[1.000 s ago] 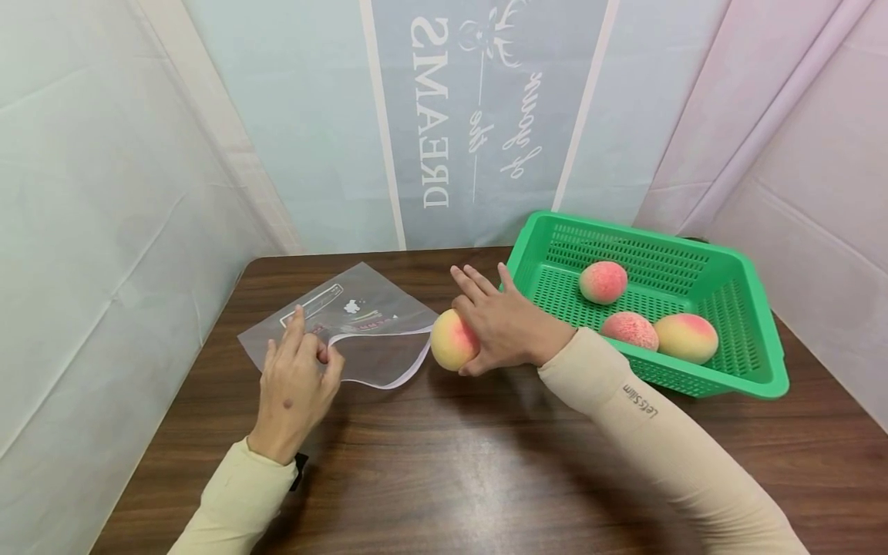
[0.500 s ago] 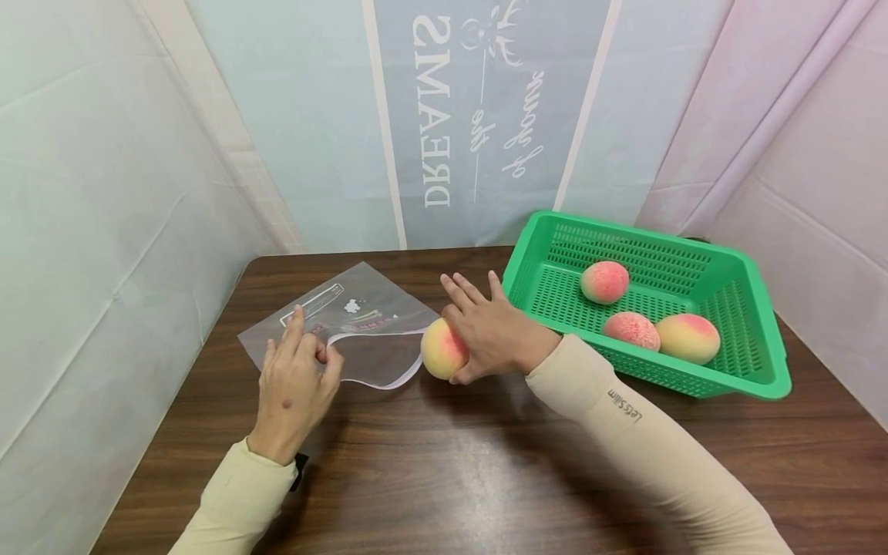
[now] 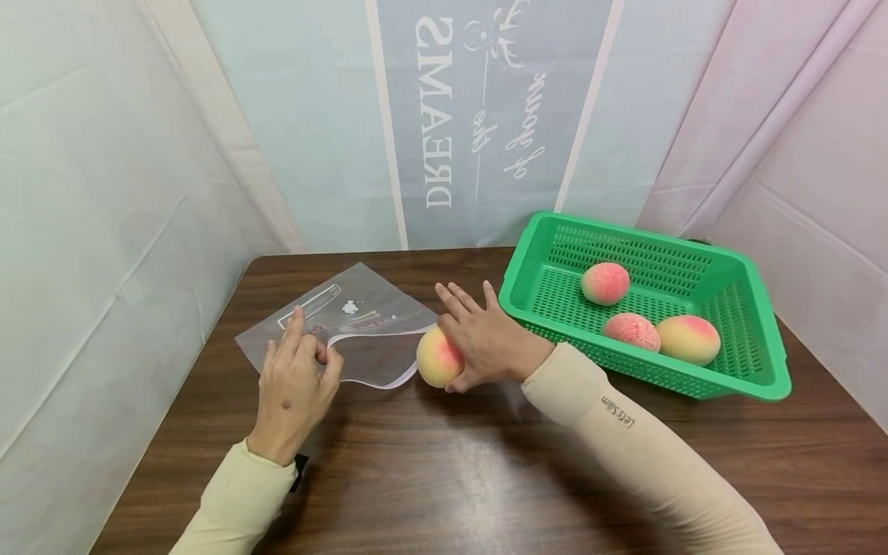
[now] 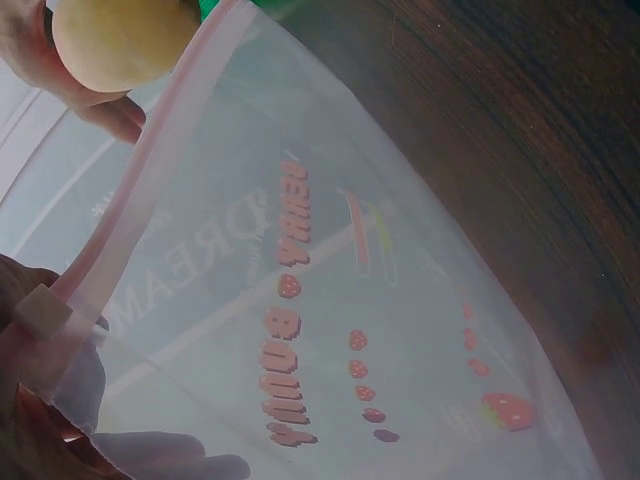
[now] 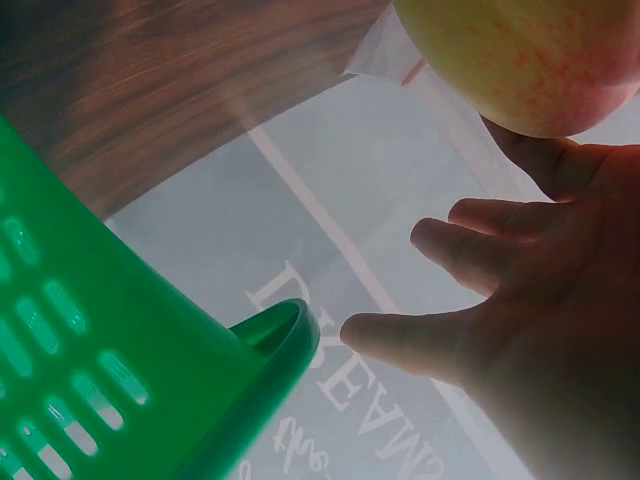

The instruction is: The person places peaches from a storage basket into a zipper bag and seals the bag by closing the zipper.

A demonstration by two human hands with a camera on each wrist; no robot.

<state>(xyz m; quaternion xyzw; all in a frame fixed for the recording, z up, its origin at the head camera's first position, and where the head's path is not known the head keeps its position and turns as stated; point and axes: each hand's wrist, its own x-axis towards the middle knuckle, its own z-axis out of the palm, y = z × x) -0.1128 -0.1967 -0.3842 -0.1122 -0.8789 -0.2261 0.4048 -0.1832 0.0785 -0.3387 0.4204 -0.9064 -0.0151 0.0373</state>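
My left hand (image 3: 294, 389) pinches the edge of a clear zip bag (image 3: 371, 297) near one end of its mouth. A small pale slider (image 4: 43, 312) lies by those fingers in the left wrist view. The bag's mouth gapes toward the right, and strawberry prints show on its side. With thumb and finger my right hand (image 3: 489, 343) holds a yellow-pink peach (image 3: 435, 361) at the right end of that mouth. Its other fingers are spread straight. Whether the peach touches the bag's rim I cannot tell.
A green plastic basket (image 3: 752, 381) stands right of my right hand, with peaches inside: a red one (image 3: 606, 284), a speckled one (image 3: 631, 331) and a yellow-pink one (image 3: 689, 339). Brown wooden table (image 3: 430, 478) lies beneath; pale curtains (image 3: 312, 154) hang behind and at the sides.
My right hand has moved left and slightly nearer to me with the peach, closer to the bag's mouth. The left hand has stayed in place on the bag.
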